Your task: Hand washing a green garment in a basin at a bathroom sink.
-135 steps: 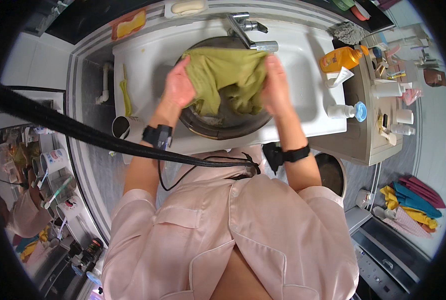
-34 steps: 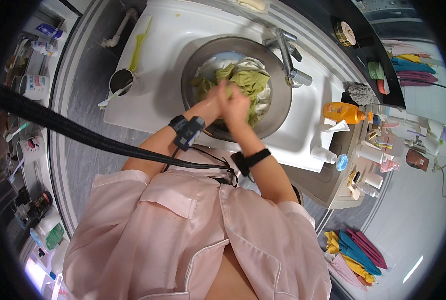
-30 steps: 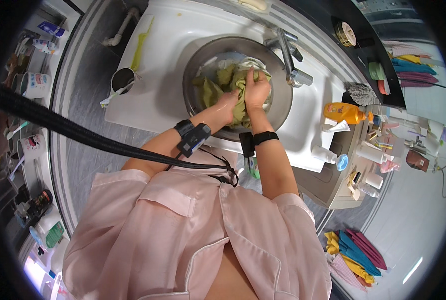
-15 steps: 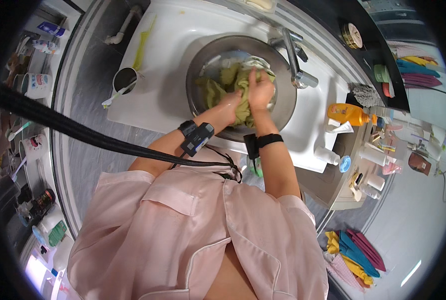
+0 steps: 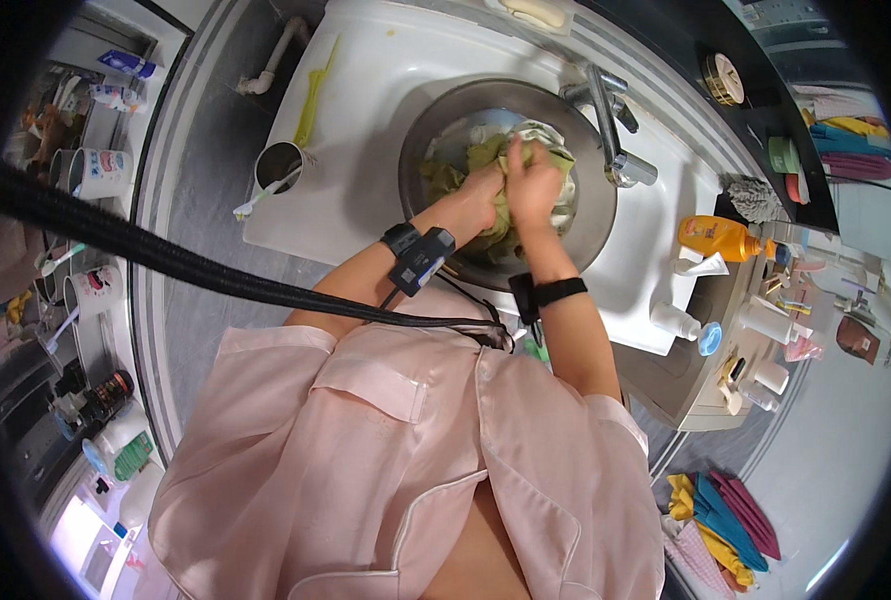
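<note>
A round metal basin (image 5: pixel 600 200) with cloudy water stands in the white sink (image 5: pixel 366 215). In it lies a wet olive-green cloth (image 5: pixel 444 178), bunched up, with whitish fabric or suds (image 5: pixel 564 222) along its right side. My left hand (image 5: pixel 478 200) grips the cloth from the left, fingers wrapped in its folds. Pressed close beside it, my right hand (image 5: pixel 534 185) is closed on the same cloth a little higher up. Some fingertips are hidden by the folds. Both wrists wear black straps with small devices.
The chrome faucet (image 5: pixel 614 130) juts out just right of the basin. Left on the sink stand a cup (image 5: pixel 284 165) with a toothbrush and a yellow-green strip (image 5: pixel 313 100). An orange bottle (image 5: pixel 711 237) and a white bottle (image 5: pixel 674 319) are at the right. A black cable (image 5: pixel 196 275) crosses from the left.
My right hand has turned and curled tighter over the cloth, while my left still grips it. The whole view has shifted, so everything sits slightly further right and lower.
</note>
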Motion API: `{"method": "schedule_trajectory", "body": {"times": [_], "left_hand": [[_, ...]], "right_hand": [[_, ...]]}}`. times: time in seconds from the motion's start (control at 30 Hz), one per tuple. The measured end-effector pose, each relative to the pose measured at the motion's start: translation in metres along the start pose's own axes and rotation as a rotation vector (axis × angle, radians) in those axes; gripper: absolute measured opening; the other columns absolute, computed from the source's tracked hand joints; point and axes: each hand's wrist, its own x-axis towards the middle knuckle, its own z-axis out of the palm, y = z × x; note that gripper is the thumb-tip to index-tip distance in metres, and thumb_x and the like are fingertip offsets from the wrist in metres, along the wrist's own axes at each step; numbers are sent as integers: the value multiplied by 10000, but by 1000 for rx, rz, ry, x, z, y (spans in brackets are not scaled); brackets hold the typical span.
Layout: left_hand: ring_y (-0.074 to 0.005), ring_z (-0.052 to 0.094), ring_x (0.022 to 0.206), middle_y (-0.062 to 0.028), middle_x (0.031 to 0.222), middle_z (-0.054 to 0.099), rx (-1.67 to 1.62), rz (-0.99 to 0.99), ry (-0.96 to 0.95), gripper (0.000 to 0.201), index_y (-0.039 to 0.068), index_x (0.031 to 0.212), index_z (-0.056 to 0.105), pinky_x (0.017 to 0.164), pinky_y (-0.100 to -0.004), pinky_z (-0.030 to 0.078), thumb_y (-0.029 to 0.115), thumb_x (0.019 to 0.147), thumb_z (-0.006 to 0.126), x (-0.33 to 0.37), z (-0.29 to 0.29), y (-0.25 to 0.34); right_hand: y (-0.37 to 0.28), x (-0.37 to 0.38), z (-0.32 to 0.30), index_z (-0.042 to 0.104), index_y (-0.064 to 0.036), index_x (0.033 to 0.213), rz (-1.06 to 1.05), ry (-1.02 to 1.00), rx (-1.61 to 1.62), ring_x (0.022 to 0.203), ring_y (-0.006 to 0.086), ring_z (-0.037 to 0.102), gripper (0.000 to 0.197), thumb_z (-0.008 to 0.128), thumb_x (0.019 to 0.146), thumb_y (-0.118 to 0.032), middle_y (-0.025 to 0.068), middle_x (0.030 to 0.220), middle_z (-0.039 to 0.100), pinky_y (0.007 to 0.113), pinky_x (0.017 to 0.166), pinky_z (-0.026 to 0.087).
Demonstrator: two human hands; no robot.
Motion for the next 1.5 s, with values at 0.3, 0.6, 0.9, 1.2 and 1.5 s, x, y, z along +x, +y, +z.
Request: {"method": "schedule_trajectory", "body": {"times": [0.3,0.6,0.9,1.2,1.5], "left_hand": [[-221,598,920,-103,1067,597,266,64,-107,296,61,1136,508,803,-395,488,261,938,417,-50,-31,38],[-215,550,1025,-91,1181,539,-58,-160,26,316,61,1167,492,880,-359,453,264,928,450,-41,25,23],[-227,575,960,-87,1091,583,158,37,-74,338,93,1157,505,840,-396,465,308,897,488,-45,-17,30],[-237,600,906,-73,1050,610,54,-47,78,388,100,1129,533,788,-409,479,386,867,526,-47,10,32],[-239,607,842,-87,1006,612,26,-30,41,316,96,1078,542,738,-408,491,349,922,435,-29,-20,35]], "right_hand": [[-59,-35,-5,603,-66,704,-115,-55,217,503,357,563,322,597,823,-365,183,547,547,410,480,448],[2,34,11,598,-30,742,85,64,135,553,382,565,367,544,861,-373,208,578,554,442,512,433],[-43,-17,5,603,-70,727,-216,-80,146,518,354,568,309,563,841,-355,189,588,567,425,486,445],[-6,12,4,610,-45,780,65,-140,114,605,387,584,371,540,844,-404,195,606,579,452,559,457],[-42,-15,1,590,-95,715,-126,-87,1,523,354,584,368,514,854,-427,163,546,568,419,495,477]]}}
